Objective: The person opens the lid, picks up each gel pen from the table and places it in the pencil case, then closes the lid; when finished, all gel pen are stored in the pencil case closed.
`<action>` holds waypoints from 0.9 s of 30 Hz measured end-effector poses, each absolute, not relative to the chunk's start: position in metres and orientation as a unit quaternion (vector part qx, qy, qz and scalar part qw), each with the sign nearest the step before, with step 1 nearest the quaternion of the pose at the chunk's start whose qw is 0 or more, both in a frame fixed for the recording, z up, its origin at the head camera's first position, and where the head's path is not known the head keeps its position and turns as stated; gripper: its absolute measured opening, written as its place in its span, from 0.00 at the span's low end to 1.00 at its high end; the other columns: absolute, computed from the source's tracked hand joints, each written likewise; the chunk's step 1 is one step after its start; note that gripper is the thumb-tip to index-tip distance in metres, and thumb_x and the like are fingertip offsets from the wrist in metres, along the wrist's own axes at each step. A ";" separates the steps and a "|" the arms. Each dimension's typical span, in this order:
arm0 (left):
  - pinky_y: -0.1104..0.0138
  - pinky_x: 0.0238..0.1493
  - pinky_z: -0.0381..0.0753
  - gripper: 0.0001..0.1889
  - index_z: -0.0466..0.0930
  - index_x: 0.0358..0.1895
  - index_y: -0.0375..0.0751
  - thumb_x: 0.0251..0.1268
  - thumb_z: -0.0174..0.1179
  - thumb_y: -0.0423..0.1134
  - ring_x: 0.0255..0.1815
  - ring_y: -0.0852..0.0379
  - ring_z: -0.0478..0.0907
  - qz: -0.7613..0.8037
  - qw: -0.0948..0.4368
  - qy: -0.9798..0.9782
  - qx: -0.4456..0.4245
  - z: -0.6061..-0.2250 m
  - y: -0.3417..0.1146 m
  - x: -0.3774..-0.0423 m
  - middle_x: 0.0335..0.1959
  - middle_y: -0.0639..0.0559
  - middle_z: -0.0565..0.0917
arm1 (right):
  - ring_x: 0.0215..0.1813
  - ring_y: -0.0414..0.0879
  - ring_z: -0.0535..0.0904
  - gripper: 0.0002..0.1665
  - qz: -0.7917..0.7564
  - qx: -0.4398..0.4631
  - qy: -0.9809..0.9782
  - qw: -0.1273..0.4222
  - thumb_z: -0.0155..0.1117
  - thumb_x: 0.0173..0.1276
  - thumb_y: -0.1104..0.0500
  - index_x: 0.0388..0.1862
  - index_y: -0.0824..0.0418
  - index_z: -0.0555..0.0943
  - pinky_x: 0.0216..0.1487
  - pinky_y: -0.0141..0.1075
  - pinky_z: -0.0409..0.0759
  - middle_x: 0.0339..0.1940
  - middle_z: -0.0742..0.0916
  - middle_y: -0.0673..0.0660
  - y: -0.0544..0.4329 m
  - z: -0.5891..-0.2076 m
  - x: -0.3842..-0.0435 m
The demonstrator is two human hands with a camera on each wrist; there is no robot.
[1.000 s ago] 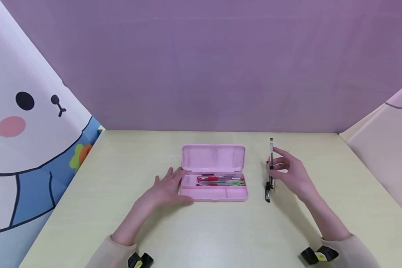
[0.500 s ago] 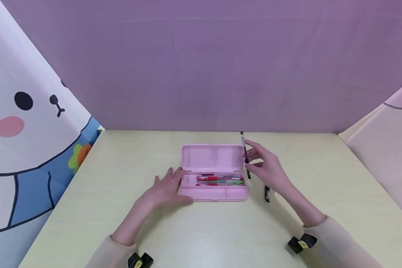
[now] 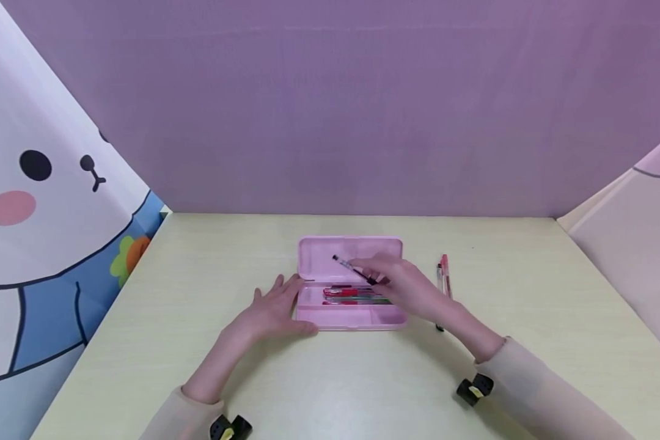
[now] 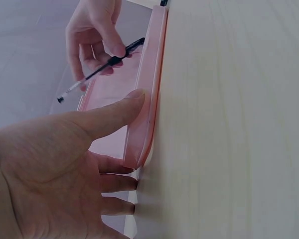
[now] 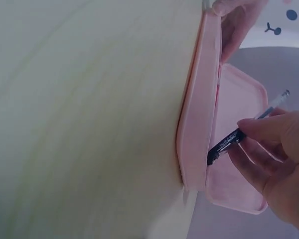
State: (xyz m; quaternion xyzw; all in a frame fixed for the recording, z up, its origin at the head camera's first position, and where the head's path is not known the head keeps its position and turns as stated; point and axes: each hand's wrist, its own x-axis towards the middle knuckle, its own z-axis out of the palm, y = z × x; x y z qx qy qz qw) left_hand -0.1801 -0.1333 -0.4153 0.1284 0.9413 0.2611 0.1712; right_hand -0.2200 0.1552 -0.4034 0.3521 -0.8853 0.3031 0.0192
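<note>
An open pink pencil case (image 3: 335, 318) stands on the table, its lid (image 3: 319, 256) tipped back. Several red, green and dark pens (image 3: 343, 293) lie in its rear compartment. My left hand (image 3: 275, 308) rests against the case's left end, fingers spread and thumb on the front wall, as the left wrist view shows. Over the case, my right hand (image 3: 404, 284) pinches a clear-barrelled black pen (image 3: 354, 269) between thumb and fingers. That black pen (image 5: 229, 142) slants, its black capped end low at the case's rim in the right wrist view.
Right of the case, a red pen (image 3: 445, 269) and a black pen (image 3: 439, 278) lie on the table (image 3: 352, 385), partly hidden by the right forearm. A purple backdrop (image 3: 330, 122) rises behind the table's far edge.
My right hand has lifted the black pen away from the other pens on the right and carried it left over the case, turning it aslant. The left hand has stayed put.
</note>
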 end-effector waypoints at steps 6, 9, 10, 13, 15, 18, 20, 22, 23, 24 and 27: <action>0.24 0.76 0.42 0.51 0.57 0.80 0.40 0.57 0.73 0.56 0.85 0.29 0.46 0.257 0.169 0.943 0.128 -0.415 -0.134 -0.180 0.85 0.40 0.56 | 0.46 0.44 0.86 0.34 0.219 0.380 -0.899 0.013 0.72 0.64 0.70 0.67 0.47 0.82 0.44 0.34 0.86 0.53 0.90 0.51 0.149 -0.403 -0.217; 0.24 0.76 0.42 0.51 0.57 0.80 0.41 0.57 0.73 0.56 0.85 0.29 0.46 0.257 0.170 0.943 0.127 -0.414 -0.134 -0.179 0.85 0.40 0.56 | 0.47 0.43 0.86 0.32 0.193 0.396 -0.898 0.015 0.72 0.64 0.71 0.64 0.47 0.84 0.43 0.32 0.85 0.49 0.91 0.49 0.148 -0.405 -0.217; 0.24 0.76 0.42 0.51 0.57 0.81 0.41 0.57 0.73 0.56 0.85 0.29 0.46 0.258 0.171 0.943 0.127 -0.414 -0.134 -0.179 0.85 0.41 0.55 | 0.47 0.43 0.86 0.32 0.185 0.398 -0.898 0.015 0.71 0.64 0.71 0.63 0.47 0.85 0.42 0.32 0.85 0.48 0.91 0.49 0.148 -0.405 -0.217; 0.24 0.76 0.41 0.52 0.57 0.81 0.41 0.57 0.73 0.56 0.85 0.29 0.45 0.259 0.171 0.942 0.126 -0.413 -0.134 -0.178 0.85 0.41 0.55 | 0.45 0.43 0.85 0.32 0.165 0.403 -0.900 0.015 0.71 0.62 0.73 0.61 0.47 0.86 0.40 0.31 0.84 0.46 0.90 0.49 0.147 -0.406 -0.217; 0.24 0.76 0.41 0.52 0.56 0.81 0.41 0.57 0.73 0.56 0.85 0.29 0.45 0.260 0.170 0.942 0.126 -0.413 -0.134 -0.178 0.85 0.41 0.55 | 0.41 0.42 0.84 0.32 0.154 0.408 -0.900 0.016 0.70 0.61 0.75 0.60 0.47 0.87 0.36 0.29 0.82 0.43 0.89 0.49 0.146 -0.407 -0.217; 0.24 0.76 0.40 0.52 0.56 0.81 0.41 0.57 0.73 0.56 0.85 0.29 0.45 0.261 0.170 0.942 0.127 -0.413 -0.135 -0.178 0.85 0.41 0.54 | 0.36 0.41 0.80 0.32 0.143 0.413 -0.899 0.018 0.68 0.61 0.76 0.58 0.46 0.88 0.32 0.27 0.77 0.38 0.87 0.49 0.145 -0.407 -0.217; 0.24 0.76 0.40 0.52 0.56 0.81 0.42 0.57 0.73 0.56 0.85 0.29 0.44 0.263 0.169 0.941 0.127 -0.413 -0.135 -0.178 0.85 0.41 0.54 | 0.34 0.41 0.78 0.32 0.139 0.417 -0.898 0.017 0.67 0.62 0.76 0.58 0.46 0.88 0.31 0.26 0.74 0.36 0.86 0.49 0.144 -0.408 -0.217; 0.24 0.76 0.40 0.52 0.56 0.81 0.42 0.57 0.73 0.56 0.85 0.30 0.44 0.263 0.170 0.941 0.127 -0.413 -0.135 -0.178 0.85 0.42 0.54 | 0.34 0.41 0.78 0.31 0.136 0.413 -0.900 0.015 0.67 0.62 0.76 0.58 0.47 0.88 0.31 0.25 0.73 0.37 0.87 0.49 0.144 -0.408 -0.216; 0.24 0.76 0.40 0.52 0.56 0.81 0.42 0.57 0.73 0.56 0.86 0.30 0.44 0.263 0.170 0.941 0.127 -0.414 -0.135 -0.178 0.85 0.42 0.54 | 0.34 0.41 0.79 0.31 0.135 0.411 -0.901 0.016 0.68 0.62 0.75 0.57 0.47 0.88 0.31 0.25 0.74 0.38 0.87 0.49 0.145 -0.408 -0.216; 0.24 0.76 0.40 0.52 0.56 0.81 0.42 0.58 0.73 0.56 0.86 0.30 0.44 0.263 0.170 0.941 0.127 -0.414 -0.134 -0.178 0.85 0.43 0.54 | 0.35 0.41 0.80 0.30 0.135 0.408 -0.903 0.015 0.68 0.62 0.75 0.57 0.48 0.88 0.32 0.26 0.75 0.39 0.88 0.49 0.145 -0.407 -0.215; 0.24 0.76 0.40 0.52 0.56 0.81 0.43 0.58 0.73 0.56 0.86 0.31 0.44 0.263 0.171 0.941 0.125 -0.414 -0.134 -0.178 0.85 0.43 0.54 | 0.37 0.42 0.81 0.28 0.131 0.397 -0.908 0.016 0.70 0.62 0.73 0.57 0.50 0.88 0.34 0.27 0.79 0.41 0.88 0.50 0.147 -0.407 -0.214</action>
